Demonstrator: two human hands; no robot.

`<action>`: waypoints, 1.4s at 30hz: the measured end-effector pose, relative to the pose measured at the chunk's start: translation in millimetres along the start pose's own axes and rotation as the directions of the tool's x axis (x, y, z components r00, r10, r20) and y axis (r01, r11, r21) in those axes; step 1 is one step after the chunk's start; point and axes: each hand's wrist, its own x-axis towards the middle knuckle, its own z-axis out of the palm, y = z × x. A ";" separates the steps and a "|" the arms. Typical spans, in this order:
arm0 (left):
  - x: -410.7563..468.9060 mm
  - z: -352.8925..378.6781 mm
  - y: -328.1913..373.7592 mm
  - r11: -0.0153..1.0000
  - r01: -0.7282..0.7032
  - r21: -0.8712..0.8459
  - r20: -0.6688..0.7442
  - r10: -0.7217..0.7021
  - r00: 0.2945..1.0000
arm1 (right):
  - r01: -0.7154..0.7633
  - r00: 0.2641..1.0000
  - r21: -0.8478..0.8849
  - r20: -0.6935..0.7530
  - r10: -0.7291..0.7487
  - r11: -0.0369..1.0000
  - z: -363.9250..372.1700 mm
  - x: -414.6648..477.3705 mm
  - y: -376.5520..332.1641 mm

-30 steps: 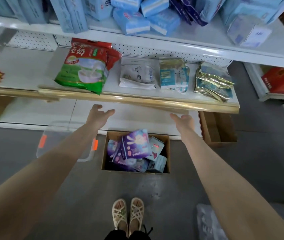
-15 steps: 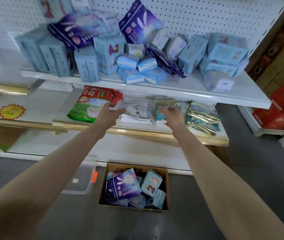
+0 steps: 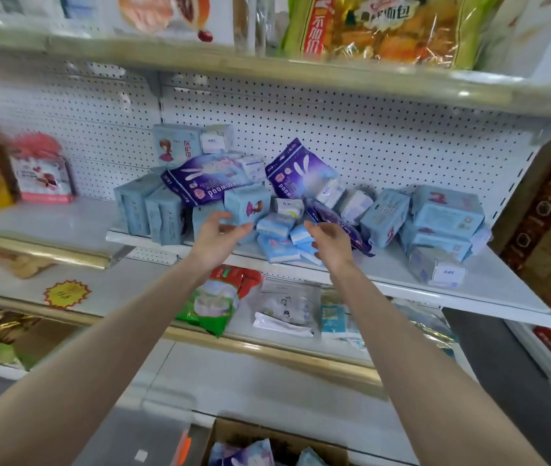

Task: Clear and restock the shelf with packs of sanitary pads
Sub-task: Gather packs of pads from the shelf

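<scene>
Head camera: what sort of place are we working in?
Most likely a small retail shop: a pegboard-backed shelf, sanitary pad packs heaped on it, and a yellow starburst price sticker below.

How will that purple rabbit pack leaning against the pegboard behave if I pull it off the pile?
The purple rabbit pack looks like glossy soft film, so it will probably flex and feel a bit slippery. It seems puffy, so likely light for its size. It leans tilted on small white packs, which may slide when it is lifted.
</scene>
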 end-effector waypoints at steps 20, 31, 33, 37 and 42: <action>206.2 -147.2 -21.2 0.997 -0.079 0.000 -0.100 0.078 0.992 | 0.081 0.996 0.073 -0.055 -0.077 0.994 207.7 123.4 -64.4; 332.3 -175.3 -39.5 0.989 -0.038 0.140 0.034 0.033 0.999 | 0.066 0.982 0.001 -0.179 -0.065 0.998 252.4 185.8 -73.7; 356.0 -172.6 -46.3 0.976 -0.029 0.218 0.048 0.019 0.999 | 0.062 0.980 -0.011 -0.188 -0.063 0.998 253.7 195.0 -69.4; 408.8 -166.6 -65.5 0.934 0.047 0.355 0.056 -0.071 0.996 | 0.055 0.978 -0.022 -0.199 -0.058 0.998 259.9 210.7 -67.0; 413.5 -164.3 -51.5 0.910 0.071 0.408 0.037 -0.095 0.995 | 0.040 0.978 -0.021 -0.204 -0.043 0.999 261.5 223.2 -66.9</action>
